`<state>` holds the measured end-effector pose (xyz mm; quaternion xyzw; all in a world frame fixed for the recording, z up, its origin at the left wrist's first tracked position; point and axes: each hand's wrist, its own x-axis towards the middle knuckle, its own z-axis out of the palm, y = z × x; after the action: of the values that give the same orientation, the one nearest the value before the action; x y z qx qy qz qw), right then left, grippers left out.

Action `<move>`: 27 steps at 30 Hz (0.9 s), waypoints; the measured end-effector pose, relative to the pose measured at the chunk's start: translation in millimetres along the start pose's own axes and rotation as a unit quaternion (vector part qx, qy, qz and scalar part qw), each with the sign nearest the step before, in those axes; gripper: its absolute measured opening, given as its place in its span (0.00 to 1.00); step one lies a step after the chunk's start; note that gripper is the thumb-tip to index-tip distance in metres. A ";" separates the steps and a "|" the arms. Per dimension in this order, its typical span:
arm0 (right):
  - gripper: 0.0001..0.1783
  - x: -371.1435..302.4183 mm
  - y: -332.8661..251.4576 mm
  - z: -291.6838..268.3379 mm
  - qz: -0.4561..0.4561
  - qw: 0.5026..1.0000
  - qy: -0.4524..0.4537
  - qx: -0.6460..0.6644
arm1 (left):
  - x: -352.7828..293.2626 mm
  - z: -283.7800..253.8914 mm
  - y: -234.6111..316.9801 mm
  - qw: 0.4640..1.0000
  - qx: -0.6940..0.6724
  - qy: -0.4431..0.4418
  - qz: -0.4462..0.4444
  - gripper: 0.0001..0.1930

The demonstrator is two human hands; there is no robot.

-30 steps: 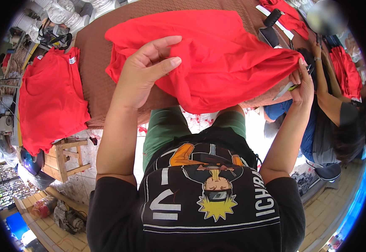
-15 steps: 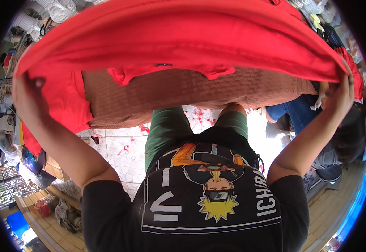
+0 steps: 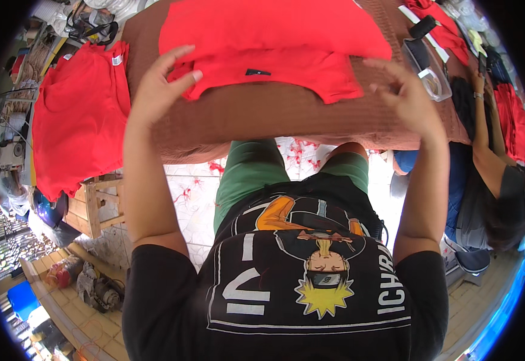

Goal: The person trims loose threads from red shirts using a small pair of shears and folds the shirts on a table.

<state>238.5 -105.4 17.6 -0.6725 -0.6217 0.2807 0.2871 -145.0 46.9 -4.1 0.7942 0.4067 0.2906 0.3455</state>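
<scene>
A red shirt lies on the brown cloth-covered table. Its fabric is folded over on itself, and the neckline with a small dark label points toward me. My left hand is over the shirt's left edge, thumb and fingers apart; I cannot tell whether it touches the fabric. Off the shirt's right edge, above the brown cloth, my right hand holds nothing, its fingers curved and spread.
More red garments hang over the table's left end. At the right lie a clear plastic item and a black object. Another person's arm reaches in at far right. A wooden crate stands lower left.
The red shirt, held up and stretched between both hands before, now lies on the table. Both hands have let go and moved inward.
</scene>
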 end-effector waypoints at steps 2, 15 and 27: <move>0.18 0.2 26.1 38.4 -0.097 0.990 0.087 -0.056 | -13.2 14.0 -27.9 0.992 0.122 0.012 0.027 0.25; 0.09 -51.9 19.5 -66.1 -0.194 0.853 0.301 0.379 | -27.1 -37.6 41.1 0.940 -0.283 0.076 0.175 0.12; 0.15 -18.7 48.8 -19.0 0.057 0.942 0.293 0.154 | 14.6 30.6 -9.9 0.969 -0.193 -0.020 -0.153 0.17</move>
<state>284.1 -127.8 -5.0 -0.7067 -0.4201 0.1797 0.5402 -119.3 53.9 -27.4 0.6466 0.4523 0.2911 0.5408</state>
